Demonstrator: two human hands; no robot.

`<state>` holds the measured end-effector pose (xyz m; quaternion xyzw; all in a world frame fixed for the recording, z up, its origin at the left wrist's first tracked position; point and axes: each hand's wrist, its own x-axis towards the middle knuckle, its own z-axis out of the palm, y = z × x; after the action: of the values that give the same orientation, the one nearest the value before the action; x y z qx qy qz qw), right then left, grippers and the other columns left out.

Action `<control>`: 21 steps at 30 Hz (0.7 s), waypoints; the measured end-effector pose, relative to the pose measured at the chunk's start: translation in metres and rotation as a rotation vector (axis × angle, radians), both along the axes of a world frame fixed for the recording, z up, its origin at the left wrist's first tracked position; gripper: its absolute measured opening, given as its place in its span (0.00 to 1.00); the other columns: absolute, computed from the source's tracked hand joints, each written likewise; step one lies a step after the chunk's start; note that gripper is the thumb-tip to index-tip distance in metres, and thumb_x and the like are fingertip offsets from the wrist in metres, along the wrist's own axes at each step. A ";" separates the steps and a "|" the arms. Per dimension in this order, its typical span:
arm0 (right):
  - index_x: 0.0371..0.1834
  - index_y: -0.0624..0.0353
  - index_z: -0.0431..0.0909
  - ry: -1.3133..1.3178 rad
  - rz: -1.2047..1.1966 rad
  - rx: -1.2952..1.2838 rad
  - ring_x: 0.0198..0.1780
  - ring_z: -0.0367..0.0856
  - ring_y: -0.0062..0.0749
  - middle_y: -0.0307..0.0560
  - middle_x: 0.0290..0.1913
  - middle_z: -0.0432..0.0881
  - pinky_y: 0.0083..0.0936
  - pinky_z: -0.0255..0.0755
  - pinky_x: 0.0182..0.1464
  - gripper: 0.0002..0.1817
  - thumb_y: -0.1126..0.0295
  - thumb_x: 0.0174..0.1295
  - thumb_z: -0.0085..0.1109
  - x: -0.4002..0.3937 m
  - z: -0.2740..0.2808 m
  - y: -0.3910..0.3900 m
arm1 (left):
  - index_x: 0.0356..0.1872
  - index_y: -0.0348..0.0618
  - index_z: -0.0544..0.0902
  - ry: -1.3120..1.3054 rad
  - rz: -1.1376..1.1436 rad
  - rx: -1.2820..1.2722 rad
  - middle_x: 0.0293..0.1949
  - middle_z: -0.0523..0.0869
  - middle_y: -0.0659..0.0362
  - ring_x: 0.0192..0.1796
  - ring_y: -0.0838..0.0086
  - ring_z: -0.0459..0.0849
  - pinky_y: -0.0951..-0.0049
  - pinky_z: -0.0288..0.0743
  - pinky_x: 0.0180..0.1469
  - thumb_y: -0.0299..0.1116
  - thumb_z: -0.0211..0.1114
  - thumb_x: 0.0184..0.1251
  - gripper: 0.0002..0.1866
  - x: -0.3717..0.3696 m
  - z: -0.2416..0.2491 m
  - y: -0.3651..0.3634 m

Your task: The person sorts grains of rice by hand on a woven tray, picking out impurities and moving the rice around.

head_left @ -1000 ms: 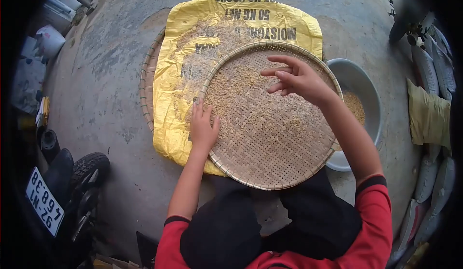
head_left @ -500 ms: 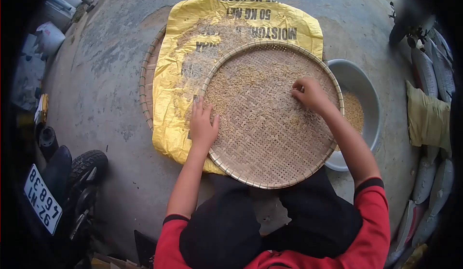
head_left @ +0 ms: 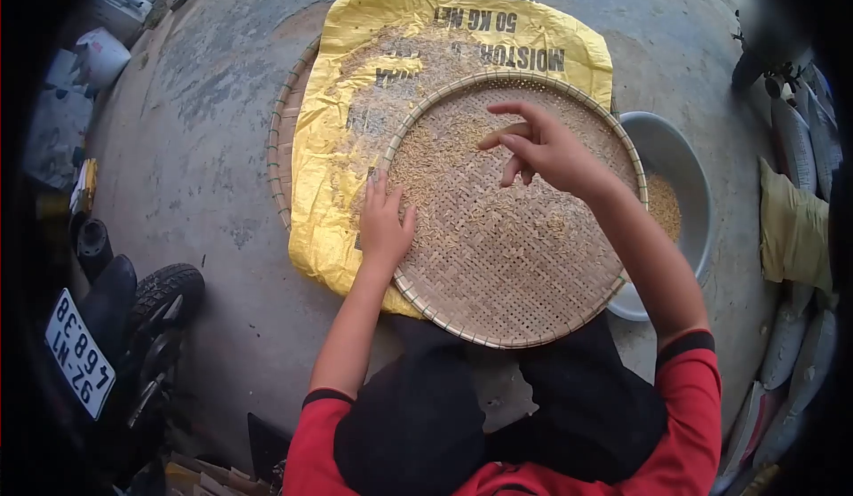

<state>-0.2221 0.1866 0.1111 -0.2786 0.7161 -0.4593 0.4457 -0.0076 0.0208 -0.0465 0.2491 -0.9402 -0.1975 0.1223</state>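
A round woven tray [head_left: 524,292] rests over my knees and on a yellow printed sack [head_left: 324,220], with grain [head_left: 453,145] scattered mostly over its upper left. On the tray's left rim lies my left hand [head_left: 386,228], fingers apart, holding nothing. My right hand [head_left: 538,148] hovers above the upper middle of the tray, its fingers spread and nothing seen between them. More grain and husks [head_left: 400,69] cover the sack.
Right of the tray stands a grey basin [head_left: 697,167] with grain inside. A second woven tray [head_left: 289,114] shows under the sack. A motorbike wheel [head_left: 169,292] and number plate [head_left: 78,354] are at left, filled sacks [head_left: 791,220] at far right.
My right hand has moved left and up over the tray, and its fingers have spread from a bunched pose. My left hand stays at the rim. The view has shifted slightly.
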 end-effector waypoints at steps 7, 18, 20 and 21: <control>0.59 0.63 0.68 0.156 0.002 0.031 0.38 0.83 0.26 0.49 0.48 0.81 0.21 0.76 0.40 0.19 0.71 0.65 0.52 -0.017 -0.025 0.011 | 0.52 0.36 0.77 0.008 -0.006 0.004 0.68 0.61 0.45 0.69 0.46 0.58 0.56 0.57 0.67 0.36 0.62 0.59 0.21 -0.001 0.002 -0.002; 0.44 0.60 0.79 0.612 -0.200 0.227 0.33 0.76 0.26 0.44 0.32 0.80 0.24 0.72 0.38 0.12 0.69 0.58 0.61 -0.047 -0.072 0.095 | 0.52 0.39 0.78 -0.002 -0.001 -0.007 0.67 0.63 0.45 0.70 0.48 0.58 0.54 0.59 0.66 0.38 0.61 0.59 0.21 0.000 -0.002 -0.001; 0.42 0.58 0.80 0.590 -0.202 0.271 0.34 0.76 0.29 0.45 0.32 0.79 0.27 0.72 0.40 0.11 0.71 0.56 0.62 -0.043 -0.070 0.099 | 0.52 0.39 0.78 0.006 -0.002 -0.008 0.68 0.63 0.45 0.70 0.48 0.58 0.54 0.59 0.66 0.38 0.61 0.59 0.21 -0.001 -0.002 -0.001; 0.40 0.59 0.80 0.583 -0.141 0.294 0.35 0.77 0.31 0.46 0.33 0.79 0.28 0.72 0.41 0.10 0.71 0.55 0.62 -0.041 -0.070 0.101 | 0.52 0.39 0.78 0.006 -0.006 -0.009 0.68 0.63 0.45 0.70 0.48 0.58 0.54 0.59 0.66 0.38 0.61 0.59 0.21 -0.001 -0.001 -0.001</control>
<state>-0.2635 0.2880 0.0412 -0.2809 0.8896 -0.2817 0.2246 -0.0085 0.0195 -0.0480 0.2454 -0.9414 -0.1944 0.1256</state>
